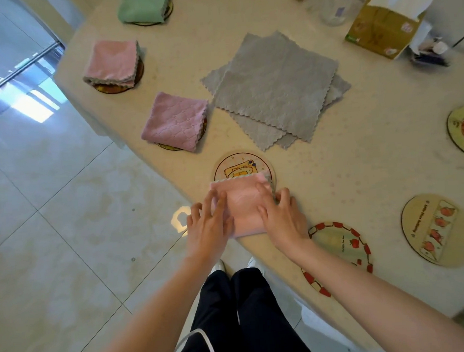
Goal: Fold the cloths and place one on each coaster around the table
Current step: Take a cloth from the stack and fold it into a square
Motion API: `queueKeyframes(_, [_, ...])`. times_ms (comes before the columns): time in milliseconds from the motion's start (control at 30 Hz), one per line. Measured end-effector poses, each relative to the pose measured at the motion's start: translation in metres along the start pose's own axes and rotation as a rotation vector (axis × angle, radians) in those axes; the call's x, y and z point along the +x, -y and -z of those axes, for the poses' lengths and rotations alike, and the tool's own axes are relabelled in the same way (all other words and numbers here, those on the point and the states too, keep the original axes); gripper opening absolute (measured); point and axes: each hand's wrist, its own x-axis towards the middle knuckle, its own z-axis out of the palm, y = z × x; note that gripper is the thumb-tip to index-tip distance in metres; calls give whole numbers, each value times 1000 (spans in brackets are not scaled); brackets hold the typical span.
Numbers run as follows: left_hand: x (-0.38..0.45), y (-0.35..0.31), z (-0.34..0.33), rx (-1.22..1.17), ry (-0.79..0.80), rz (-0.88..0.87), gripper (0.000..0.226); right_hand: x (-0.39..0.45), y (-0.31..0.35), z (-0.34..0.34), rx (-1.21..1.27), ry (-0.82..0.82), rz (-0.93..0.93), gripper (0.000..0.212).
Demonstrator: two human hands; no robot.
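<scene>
Both hands, left and right, press flat and open on the folded pink cloth at the near table edge, overlapping a coaster. It looks soft, light and floppy; best pinched at opposite edges so the fold holds.

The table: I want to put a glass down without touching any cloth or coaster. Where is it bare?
The widest bare table lies right of the grey cloths, above the strawberry-strip coaster and left of the tomato coaster. The left edge is crowded with cloth-topped coasters; the near edge holds both hands folding the pink cloth.
</scene>
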Motion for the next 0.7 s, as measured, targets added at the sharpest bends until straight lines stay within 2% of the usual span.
queueKeyframes(133, [6,-19,10,-423,33,178,58,-3,3,6,127,29,-96,57])
queueKeyframes(233, [19,-32,18,-631,25,434,53,2,10,10,257,68,-247,66])
queueKeyframes(300, [25,-36,26,-764,18,651,51,9,12,17,422,113,-383,65])
queueKeyframes(433, [33,-35,39,-1054,100,985,72,20,2,26,857,251,-580,59])
queueKeyframes(467, [34,-33,39,-1090,121,1006,68,20,-2,28,922,287,-597,58])
queueKeyframes(567, [37,-33,46,-1128,115,925,20,20,-12,34,960,299,-506,45])
queueKeyframes(700, [46,-31,60,-1124,52,679,17,29,-21,49,995,171,-289,39])
